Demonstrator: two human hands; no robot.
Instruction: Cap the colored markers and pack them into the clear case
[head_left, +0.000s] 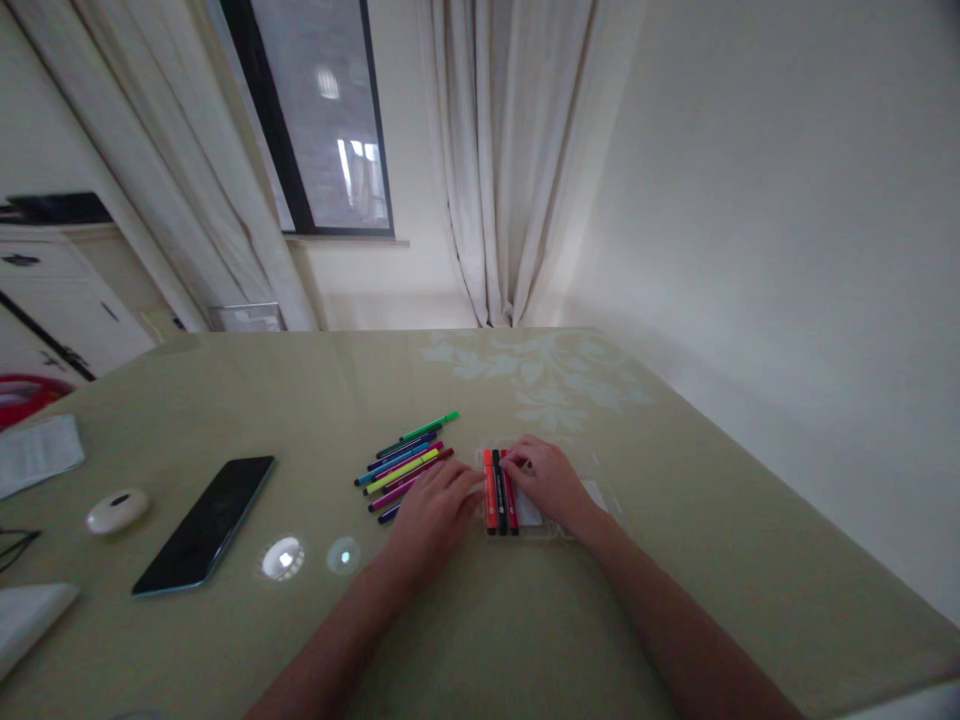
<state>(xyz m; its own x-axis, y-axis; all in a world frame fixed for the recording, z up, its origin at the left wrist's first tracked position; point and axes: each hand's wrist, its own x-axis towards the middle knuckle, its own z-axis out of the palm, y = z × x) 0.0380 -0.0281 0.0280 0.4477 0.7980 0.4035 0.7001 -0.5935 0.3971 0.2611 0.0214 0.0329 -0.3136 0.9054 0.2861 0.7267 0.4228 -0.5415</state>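
Observation:
My right hand (553,482) bends over a clear plastic case (559,533), with thumb and fingertips closed at the upper end of a red marker (512,505). Beside that one lie a black marker (500,500) and an orange-red marker (490,495), side by side at the case's left end. My left hand (439,505) rests with stretched fingers reaching to the left edge of the case, touching it or very near it. Partly under and behind this hand is a loose pile of several coloured markers (397,470), with a green marker (431,426) farthest back.
A black phone (206,525) lies on the left of the table (315,390), with a white rounded case (118,511) beyond it. Folded paper (41,455) and a white object (30,615) sit at the left edge. A wall (787,250) borders the right side.

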